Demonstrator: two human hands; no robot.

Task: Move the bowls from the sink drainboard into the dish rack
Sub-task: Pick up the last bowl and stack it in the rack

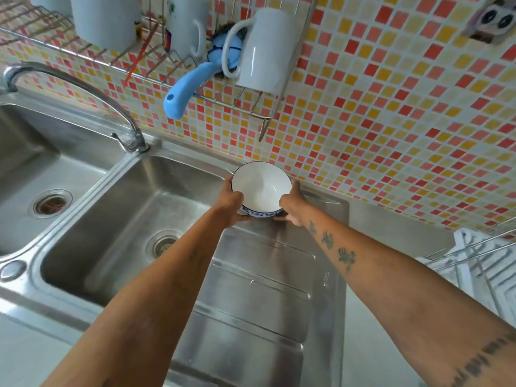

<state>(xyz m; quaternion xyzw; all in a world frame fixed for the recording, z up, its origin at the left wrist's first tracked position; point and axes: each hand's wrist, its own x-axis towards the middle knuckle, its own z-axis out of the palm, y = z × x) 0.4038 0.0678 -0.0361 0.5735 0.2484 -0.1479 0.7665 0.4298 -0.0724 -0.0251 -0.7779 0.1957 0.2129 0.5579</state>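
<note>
A white bowl with a blue patterned outside and dark rim sits at the far end of the steel drainboard, close to the tiled wall. My left hand grips its left side and my right hand grips its right side, fingers reaching under the base. Whether the bowl is lifted off the steel I cannot tell. A white dish rack with metal wires shows at the right edge, only partly in view.
Two sink basins lie to the left, with a curved tap between them. A wall-mounted wire shelf above holds white mugs and a blue-handled brush. A mosaic-tiled wall stands behind.
</note>
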